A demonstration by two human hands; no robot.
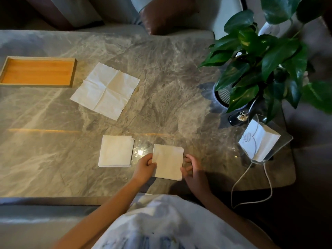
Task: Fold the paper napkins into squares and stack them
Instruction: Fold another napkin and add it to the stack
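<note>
The left hand (145, 165) pinches the left edge of a folded napkin (168, 161), thumb on top, fingers curled under. The right hand (191, 168) has bent fingers at the right edge of the same napkin. I think it is holding that edge too, but the grip is in shadow. Both hands are partly closed, not flat.

The folded napkin sits low over the surface (53, 159), close to the person. Just to its left is the stack (116, 150) of folded squares. The two do not touch.

What could go wrong? The napkin is thin and light. If one hand lets go too soon, the fold could pop open. If it lands crooked, the stack would look messy. A bump from the left hand could also push the stack out of line.

Farther back lies an open napkin (105, 90), flat, with fold lines in a cross. It still needs folding. To its left is a wooden tray (37, 59) with nothing in it. On the right are a clear holder with more napkins (258, 141) and a leafy plant (260, 56).
</note>
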